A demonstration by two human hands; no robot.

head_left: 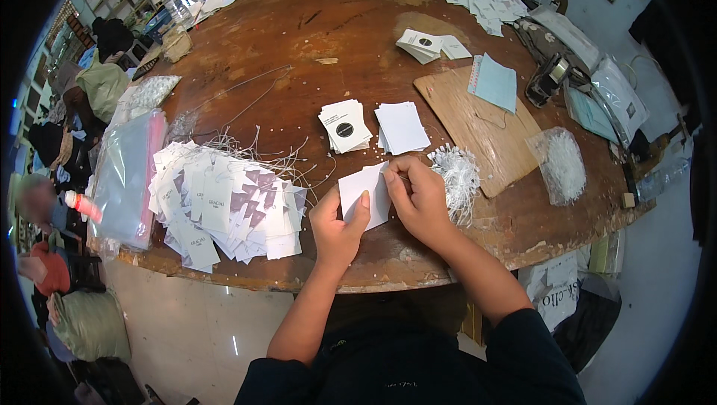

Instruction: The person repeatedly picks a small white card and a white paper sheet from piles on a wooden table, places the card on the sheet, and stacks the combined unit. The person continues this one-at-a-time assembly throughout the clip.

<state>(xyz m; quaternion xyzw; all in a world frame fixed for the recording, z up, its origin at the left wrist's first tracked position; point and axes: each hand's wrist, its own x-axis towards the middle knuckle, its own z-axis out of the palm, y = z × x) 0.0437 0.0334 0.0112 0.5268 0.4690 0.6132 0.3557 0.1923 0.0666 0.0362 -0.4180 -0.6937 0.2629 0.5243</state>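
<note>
A: From the head camera, what do the hands have?

B: Both are on a small stack of white paper tags [364, 194], held just above the near edge of the round brown wooden table [299, 24]. The left hand [337, 226] is closed on the stack's lower part, thumb lying up its face. The right hand [418, 197] has its fingers curled tight at the stack's top right corner; something thin may be pinched there, but I cannot tell.

A: What lies close by?

B: Just right of the right hand, a fluffy bundle of white string loops [457, 173]. Beyond the hands, two neat piles: white cards with a black round mark [344, 125] and plain white cards [401, 127].

A: How far along does it look?

B: To the left sits a wide heap of white tags with strings trailing out [224, 207], so I'd judge many are finished. The two piles and the string bundle are far from used up, so plenty seems left. A clear plastic bag [127, 173] lies further left, a light wooden board [478, 125] to the right.
</note>
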